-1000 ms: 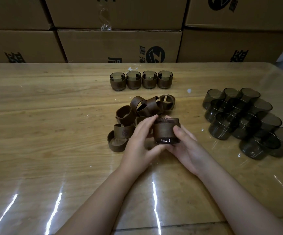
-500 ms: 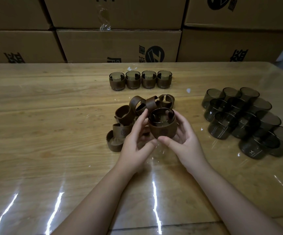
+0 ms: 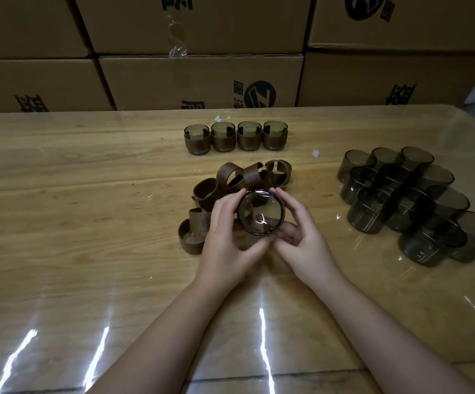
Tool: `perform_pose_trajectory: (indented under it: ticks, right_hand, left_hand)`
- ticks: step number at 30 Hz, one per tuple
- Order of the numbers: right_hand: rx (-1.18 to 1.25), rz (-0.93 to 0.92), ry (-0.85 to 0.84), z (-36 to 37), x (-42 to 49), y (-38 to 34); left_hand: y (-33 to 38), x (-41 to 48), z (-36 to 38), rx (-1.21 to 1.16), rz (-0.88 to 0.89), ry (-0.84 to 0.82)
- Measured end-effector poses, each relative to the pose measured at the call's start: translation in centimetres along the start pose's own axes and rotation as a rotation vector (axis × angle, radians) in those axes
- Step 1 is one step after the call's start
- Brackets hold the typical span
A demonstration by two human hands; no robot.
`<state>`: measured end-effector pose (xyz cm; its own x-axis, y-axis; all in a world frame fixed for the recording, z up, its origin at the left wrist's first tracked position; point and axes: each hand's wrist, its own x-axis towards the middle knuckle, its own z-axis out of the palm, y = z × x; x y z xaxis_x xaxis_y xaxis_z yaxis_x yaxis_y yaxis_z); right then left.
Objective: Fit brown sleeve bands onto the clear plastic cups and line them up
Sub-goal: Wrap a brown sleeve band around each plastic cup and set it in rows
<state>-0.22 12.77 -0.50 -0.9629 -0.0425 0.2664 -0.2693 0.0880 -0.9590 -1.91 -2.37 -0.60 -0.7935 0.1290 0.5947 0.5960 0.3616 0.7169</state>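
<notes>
Both hands hold one clear cup (image 3: 260,211) above the table, tipped so its round end faces me; its brown band is mostly hidden by my fingers. My left hand (image 3: 227,237) grips the cup's left side and my right hand (image 3: 301,231) grips its right side and underside. Behind and left of my hands lies a heap of loose brown sleeve bands (image 3: 225,186). A row of several banded cups (image 3: 236,136) stands upright farther back. A cluster of bare smoky clear cups (image 3: 412,203) sits at the right.
The wooden table (image 3: 74,223) has a glossy clear cover with light streaks near the front edge. Stacked cardboard boxes (image 3: 202,78) form a wall right behind the table's far edge.
The cup in my hands went from standing upright to lifted and tipped toward me, so I now look at its round end. Both hands shifted around it; nothing else moved.
</notes>
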Motion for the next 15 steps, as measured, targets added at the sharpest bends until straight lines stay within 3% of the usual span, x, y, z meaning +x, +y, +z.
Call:
perform_pose_trajectory:
  ticks: [7, 15]
  right_hand:
    - [0.042, 0.096, -0.017, -0.4, 0.2, 0.5]
    - [0.027, 0.123, 0.019, -0.7, 0.5, 0.3]
  left_hand:
    - [2.5, 1.5, -0.8, 0.033, 0.065, 0.004]
    - [0.7, 10.5, -6.3, -0.003, -0.38, 0.128]
